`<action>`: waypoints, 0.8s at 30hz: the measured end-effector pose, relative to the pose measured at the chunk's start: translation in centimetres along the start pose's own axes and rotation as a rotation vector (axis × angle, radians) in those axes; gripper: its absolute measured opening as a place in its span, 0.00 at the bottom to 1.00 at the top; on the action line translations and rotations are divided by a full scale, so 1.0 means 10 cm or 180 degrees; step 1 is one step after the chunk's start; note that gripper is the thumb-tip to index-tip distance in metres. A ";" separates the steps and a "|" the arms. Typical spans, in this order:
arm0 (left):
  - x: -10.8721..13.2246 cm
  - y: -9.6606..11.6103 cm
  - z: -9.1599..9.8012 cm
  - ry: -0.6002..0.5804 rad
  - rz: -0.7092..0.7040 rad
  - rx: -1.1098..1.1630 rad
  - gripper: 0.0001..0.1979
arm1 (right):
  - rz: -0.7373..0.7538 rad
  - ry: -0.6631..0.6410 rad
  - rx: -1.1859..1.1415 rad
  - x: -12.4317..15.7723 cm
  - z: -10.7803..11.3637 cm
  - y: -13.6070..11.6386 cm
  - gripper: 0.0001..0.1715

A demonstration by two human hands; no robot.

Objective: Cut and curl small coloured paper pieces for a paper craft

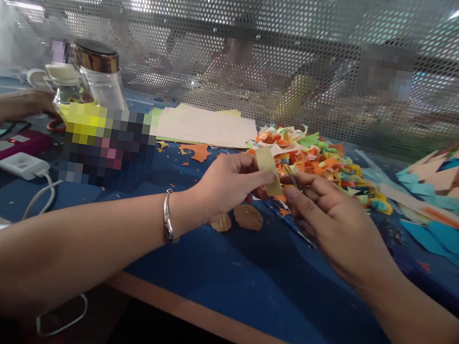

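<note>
My left hand [225, 186], with a silver bracelet at the wrist, pinches a small pale-yellow strip of paper [268, 166] between thumb and fingers. My right hand [329, 217] is closed around scissors [290, 173]; only their thin dark metal blades show, close to the paper's right edge, and the handles are hidden in my fingers. Whether the blades touch the paper I cannot tell. Below my left hand, two brown oval pieces [248, 217] lie on the blue tabletop [205, 267]. Behind both hands rises a heap of orange, green, white and yellow paper scraps [314, 156].
A stack of pale paper sheets [206, 126] lies at the back. Blue and peach folded paper pieces [456, 173] fill the right. On the left stand a lidded bottle [102, 79], a white charger [24, 165] with its cable, and another person's hand [26, 103]. A perforated screen [274, 57] closes the back.
</note>
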State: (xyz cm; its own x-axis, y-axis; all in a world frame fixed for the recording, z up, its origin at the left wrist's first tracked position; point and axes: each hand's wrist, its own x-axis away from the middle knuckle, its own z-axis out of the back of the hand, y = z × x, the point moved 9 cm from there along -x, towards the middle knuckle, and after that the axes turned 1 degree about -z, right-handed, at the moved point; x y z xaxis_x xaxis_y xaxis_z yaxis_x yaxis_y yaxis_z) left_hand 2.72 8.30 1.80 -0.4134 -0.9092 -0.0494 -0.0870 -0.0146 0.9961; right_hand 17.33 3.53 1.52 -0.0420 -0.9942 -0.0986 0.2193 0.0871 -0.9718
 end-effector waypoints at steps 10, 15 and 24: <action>-0.02 -0.06 0.07 0.0232 0.0263 0.0297 0.02 | -0.0036 0.0143 0.0188 -0.01 0.06 0.06 0.35; -0.01 -0.07 0.02 0.0161 0.0370 0.0808 0.04 | 0.0097 -0.0084 0.0367 -0.03 0.00 0.02 0.31; -0.02 -0.10 -0.03 0.0039 0.0521 0.1239 0.07 | 0.0177 -0.0263 0.0538 -0.01 -0.05 -0.02 0.30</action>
State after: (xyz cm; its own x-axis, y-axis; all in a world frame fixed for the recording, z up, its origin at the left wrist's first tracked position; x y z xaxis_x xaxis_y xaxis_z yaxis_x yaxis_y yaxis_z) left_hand 3.19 8.35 0.84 -0.4397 -0.8914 0.1102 -0.3580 0.2865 0.8887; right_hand 16.84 3.68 1.58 0.0535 -0.9905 -0.1264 0.3798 0.1372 -0.9148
